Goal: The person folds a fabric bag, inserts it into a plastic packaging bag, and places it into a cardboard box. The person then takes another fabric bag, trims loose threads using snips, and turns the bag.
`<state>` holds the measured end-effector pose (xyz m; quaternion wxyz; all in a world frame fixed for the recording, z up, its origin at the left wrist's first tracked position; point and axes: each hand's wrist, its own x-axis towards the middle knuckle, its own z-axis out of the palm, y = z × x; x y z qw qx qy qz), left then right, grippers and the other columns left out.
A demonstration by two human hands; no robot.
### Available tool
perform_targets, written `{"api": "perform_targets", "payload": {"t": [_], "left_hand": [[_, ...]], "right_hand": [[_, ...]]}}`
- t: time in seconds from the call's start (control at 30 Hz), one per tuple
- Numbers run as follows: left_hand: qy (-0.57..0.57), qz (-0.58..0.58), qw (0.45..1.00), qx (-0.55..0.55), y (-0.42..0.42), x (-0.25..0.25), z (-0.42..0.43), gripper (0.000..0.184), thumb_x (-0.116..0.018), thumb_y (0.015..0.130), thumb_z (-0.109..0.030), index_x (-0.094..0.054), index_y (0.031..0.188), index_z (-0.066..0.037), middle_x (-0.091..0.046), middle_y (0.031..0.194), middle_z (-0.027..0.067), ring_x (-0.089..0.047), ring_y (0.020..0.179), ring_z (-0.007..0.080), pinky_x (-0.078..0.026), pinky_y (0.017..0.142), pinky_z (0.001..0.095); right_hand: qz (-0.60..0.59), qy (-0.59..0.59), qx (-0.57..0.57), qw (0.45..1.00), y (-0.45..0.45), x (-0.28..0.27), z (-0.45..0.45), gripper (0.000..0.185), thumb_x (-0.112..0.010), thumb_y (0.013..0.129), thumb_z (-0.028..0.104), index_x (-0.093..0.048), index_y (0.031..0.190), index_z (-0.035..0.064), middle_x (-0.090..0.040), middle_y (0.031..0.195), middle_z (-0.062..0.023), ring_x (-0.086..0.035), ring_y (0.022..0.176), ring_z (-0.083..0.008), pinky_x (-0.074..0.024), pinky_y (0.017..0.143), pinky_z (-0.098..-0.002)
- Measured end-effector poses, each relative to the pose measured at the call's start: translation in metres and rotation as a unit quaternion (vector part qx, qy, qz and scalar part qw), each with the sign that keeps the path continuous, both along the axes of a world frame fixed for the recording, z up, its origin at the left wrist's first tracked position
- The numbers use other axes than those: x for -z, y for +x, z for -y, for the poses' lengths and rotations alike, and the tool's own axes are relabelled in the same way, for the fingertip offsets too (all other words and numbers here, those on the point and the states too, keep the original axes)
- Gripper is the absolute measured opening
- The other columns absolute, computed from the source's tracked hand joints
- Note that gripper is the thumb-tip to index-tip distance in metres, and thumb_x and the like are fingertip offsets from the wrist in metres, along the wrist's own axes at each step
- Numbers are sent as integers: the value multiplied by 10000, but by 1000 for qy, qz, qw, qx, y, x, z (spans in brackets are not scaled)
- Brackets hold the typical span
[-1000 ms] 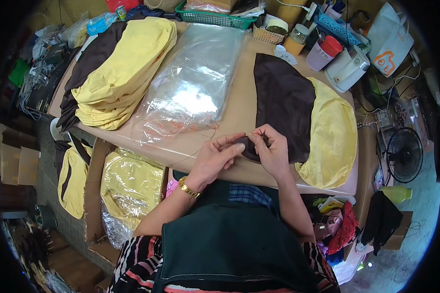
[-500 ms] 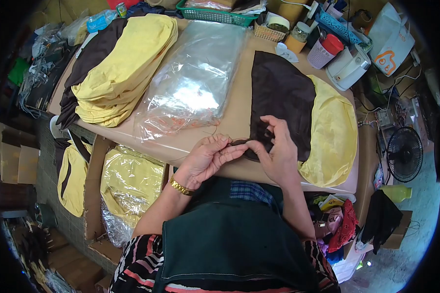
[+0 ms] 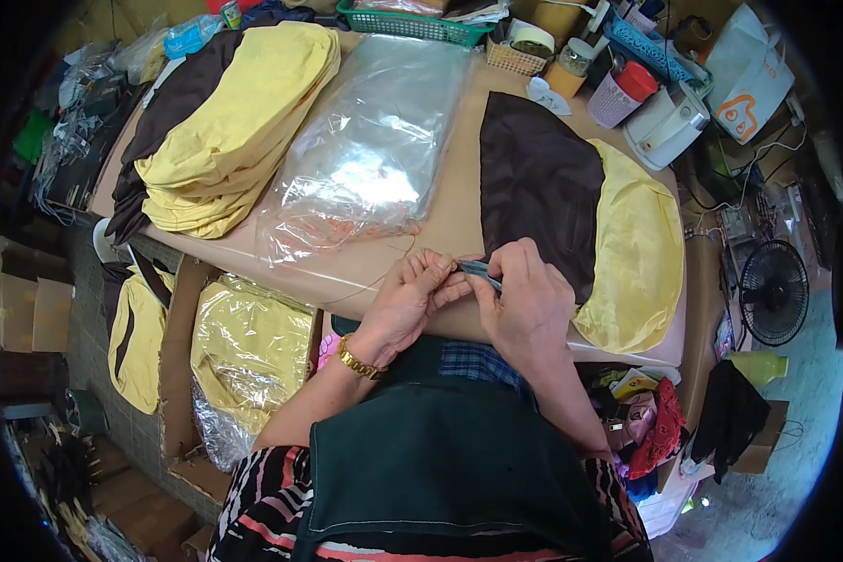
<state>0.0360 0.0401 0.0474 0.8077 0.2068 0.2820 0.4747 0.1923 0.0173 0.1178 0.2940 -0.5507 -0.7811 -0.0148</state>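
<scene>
A cover of dark brown and yellow cloth (image 3: 543,178) lies on the table under and beyond my hands. My left hand (image 3: 417,295), with a gold watch at the wrist, is closed, its thumb and fingers pinching a small dark bit of cloth edge. A thin loose thread trails left of these fingers. My right hand (image 3: 532,302) is closed around a small blue-grey tool that looks like thread snips (image 3: 479,272). The tool's tip meets the left fingertips; most of it is hidden in the palm.
Clear plastic bags (image 3: 375,140) lie mid-table, beside a stack of folded yellow and brown covers (image 3: 234,122). Below the front edge stands a cardboard box (image 3: 180,361) holding bagged yellow cloth. A green basket (image 3: 412,28), cups and a white appliance (image 3: 665,126) line the back. A fan (image 3: 775,295) stands right.
My right hand has turned inward and closed, and the blue-grey tool now shows between its fingers, touching my left fingertips. The left hand has hardly moved and keeps its pinch.
</scene>
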Motion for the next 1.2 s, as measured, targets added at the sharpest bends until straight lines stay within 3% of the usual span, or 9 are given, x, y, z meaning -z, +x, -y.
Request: {"api": "perform_targets", "payload": {"t": [0.2, 0.3, 0.47, 0.5, 0.6, 0.73, 0.87, 0.97, 1.2], "left_hand": [[31, 21, 999, 14, 2, -3, 7, 182, -496, 1002, -139, -506, 927, 27, -614, 1072, 170, -662, 1015, 253, -579, 867, 319], [44, 10, 999, 25, -2, -7, 6, 171, -480, 1006, -124, -502, 914, 18, -614, 1120, 204, -655, 1049, 282, -565, 907, 349], [67, -103, 990, -73, -26, 13, -9, 201, -561, 978, -199, -498, 1023, -13, -638, 1088, 127, -653, 755, 99, -540, 639, 215], [68, -159, 983, -65, -23, 16, -8, 301, -643, 930, -189, -526, 1139, -8, -618, 1000, 44, -549, 620, 24, -426, 516, 168], [131, -213, 967, 52, -17, 15, 2, 436, -701, 880, -143, -520, 1250, 2, -574, 934, 0, -505, 599, 9, -389, 498, 157], [70, -120, 990, -2, 8, 6, 1, 405, -711, 871, -114, -569, 1228, 11, -584, 910, -13, -482, 574, 6, -366, 479, 158], [-26, 21, 999, -20, 14, 18, -9, 166, -619, 945, -146, -620, 1017, 4, -654, 860, 46, -670, 751, 84, -550, 606, 159], [-59, 67, 995, -39, 20, 10, -7, 159, -586, 960, -152, -601, 938, 4, -661, 889, 69, -699, 868, 147, -596, 733, 187], [-84, 108, 990, -14, 12, 15, -5, 205, -564, 974, -174, -591, 991, 29, -655, 919, 92, -696, 896, 173, -606, 747, 221]], "right_hand": [[-15, -29, 23, 999, 11, 14, -7, 277, -746, 714, 111, -548, 904, 72, -519, 812, -70, -591, 689, -219, -449, 588, -349], [-269, -91, -112, 952, 21, 44, -38, 248, -752, 805, 164, -588, 899, 3, -558, 799, -36, -476, 592, -117, -381, 523, -283], [-374, -243, -37, 894, 32, 48, -37, 262, -735, 847, 162, -560, 750, -6, -431, 591, 17, -366, 593, -48, -320, 532, -228], [-390, -224, -35, 893, 31, 50, -37, 257, -729, 854, 152, -555, 748, -5, -442, 606, 18, -369, 595, -50, -323, 532, -232], [-398, -185, -31, 898, 25, 53, -36, 251, -721, 861, 129, -545, 740, -5, -460, 631, 11, -376, 595, -56, -329, 531, -241], [-362, -139, -29, 921, 20, 59, -34, 255, -719, 859, 112, -538, 728, -9, -484, 659, -12, -397, 591, -72, -339, 532, -254], [-366, -127, -27, 921, 14, 56, -29, 255, -718, 859, 108, -538, 724, -11, -486, 656, -29, -403, 585, -85, -335, 534, -255], [-403, -126, -19, 906, 13, 60, -27, 260, -707, 870, 108, -533, 718, -13, -471, 656, -11, -390, 598, -67, -326, 537, -245], [-499, -175, -11, 848, 10, 62, -28, 265, -665, 921, 160, -542, 723, 34, -490, 686, 59, -389, 663, -15, -317, 588, -199]]}}
